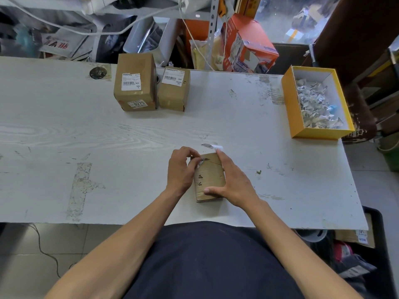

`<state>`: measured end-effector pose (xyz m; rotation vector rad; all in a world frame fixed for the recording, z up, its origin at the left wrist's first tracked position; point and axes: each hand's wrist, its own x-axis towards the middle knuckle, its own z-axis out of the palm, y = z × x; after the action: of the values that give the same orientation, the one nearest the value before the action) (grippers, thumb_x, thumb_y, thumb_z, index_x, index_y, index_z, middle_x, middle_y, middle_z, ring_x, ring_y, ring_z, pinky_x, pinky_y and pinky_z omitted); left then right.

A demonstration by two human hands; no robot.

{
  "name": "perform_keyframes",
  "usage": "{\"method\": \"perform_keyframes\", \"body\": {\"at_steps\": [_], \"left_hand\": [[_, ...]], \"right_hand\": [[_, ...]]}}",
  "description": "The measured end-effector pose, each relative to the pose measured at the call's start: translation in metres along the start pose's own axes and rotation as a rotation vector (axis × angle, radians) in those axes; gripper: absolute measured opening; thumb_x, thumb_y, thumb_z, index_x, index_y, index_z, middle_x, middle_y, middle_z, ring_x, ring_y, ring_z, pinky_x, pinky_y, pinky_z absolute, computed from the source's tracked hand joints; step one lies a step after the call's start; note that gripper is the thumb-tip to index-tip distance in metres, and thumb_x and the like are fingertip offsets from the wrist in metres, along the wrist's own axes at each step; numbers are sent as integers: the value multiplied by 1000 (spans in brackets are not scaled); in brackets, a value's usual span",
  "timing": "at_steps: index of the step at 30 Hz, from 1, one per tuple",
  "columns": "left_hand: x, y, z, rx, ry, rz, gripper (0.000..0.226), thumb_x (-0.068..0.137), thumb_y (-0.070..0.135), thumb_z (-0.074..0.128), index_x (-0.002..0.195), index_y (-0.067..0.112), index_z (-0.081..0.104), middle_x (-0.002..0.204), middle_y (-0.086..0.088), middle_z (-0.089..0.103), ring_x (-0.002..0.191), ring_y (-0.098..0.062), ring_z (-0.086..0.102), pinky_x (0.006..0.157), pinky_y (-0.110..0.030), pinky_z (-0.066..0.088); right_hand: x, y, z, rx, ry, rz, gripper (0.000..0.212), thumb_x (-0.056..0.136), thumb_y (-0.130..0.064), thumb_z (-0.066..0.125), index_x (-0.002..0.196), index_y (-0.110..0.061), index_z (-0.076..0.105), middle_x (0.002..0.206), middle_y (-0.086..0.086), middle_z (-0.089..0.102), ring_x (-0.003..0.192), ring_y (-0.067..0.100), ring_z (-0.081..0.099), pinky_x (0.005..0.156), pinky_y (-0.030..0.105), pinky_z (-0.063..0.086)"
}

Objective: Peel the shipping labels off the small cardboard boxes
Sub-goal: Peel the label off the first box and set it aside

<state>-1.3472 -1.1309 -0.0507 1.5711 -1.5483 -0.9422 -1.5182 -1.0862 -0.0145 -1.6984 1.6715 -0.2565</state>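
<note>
Cardboard fills the space between my hands: the small box (pixel 209 180) I am working on lies flat on the white bench (pixel 108 137), near its front edge and a little right of the middle. My left hand (pixel 181 169) has its fingers curled against the box's far left corner, pinching the remaining scrap of label (pixel 202 161) there. My right hand (pixel 232 180) holds the box, thumb lying across the near part of its top and fingers stretched along the right side; its fingertips also pinch a torn white strip of label (pixel 212 146) that lifts off past the far edge. The box top shows bare brown card with a few dark marks.

Toward the back edge, left of centre, two more boxes stand touching: a taller box (pixel 136 83) and a shorter box (pixel 174 91) on its right, both with labels on. Near the right edge sits a yellow tray (pixel 290 108) holding crumpled paper scraps (pixel 316 104).
</note>
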Motion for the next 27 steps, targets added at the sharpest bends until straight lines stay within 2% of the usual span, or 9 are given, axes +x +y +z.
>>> {"method": "perform_keyframes", "body": {"at_steps": [4, 10, 22, 27], "left_hand": [[0, 1, 1, 5, -20, -12, 11, 85, 11, 67, 82, 21, 63, 85, 12, 64, 91, -11, 53, 79, -27, 42], [3, 6, -1, 41, -25, -53, 9, 85, 14, 67, 81, 21, 64, 85, 16, 63, 93, -8, 51, 76, -13, 34], [4, 11, -2, 64, -31, -83, 9, 86, 13, 66, 81, 20, 64, 84, 15, 62, 95, -11, 50, 75, -4, 31], [5, 9, -2, 66, -41, -98, 7, 86, 14, 66, 81, 20, 65, 86, 12, 64, 97, -11, 51, 75, -8, 32]], "right_hand": [[0, 0, 0, 2, 0, -2, 119, 66, -55, 83, 154, -37, 5, 157, -15, 26, 131, 17, 43, 106, 43, 40], [0, 1, 1, 7, 4, -1, 118, 66, -54, 83, 153, -39, 5, 156, -16, 26, 130, 17, 44, 105, 44, 41], [0, 1, 1, 9, 4, -2, 118, 66, -54, 83, 153, -40, 4, 156, -16, 27, 130, 17, 44, 105, 44, 41], [0, 1, 1, 6, 7, -3, 118, 65, -55, 82, 153, -40, 5, 156, -16, 28, 129, 17, 45, 104, 44, 41]]}}
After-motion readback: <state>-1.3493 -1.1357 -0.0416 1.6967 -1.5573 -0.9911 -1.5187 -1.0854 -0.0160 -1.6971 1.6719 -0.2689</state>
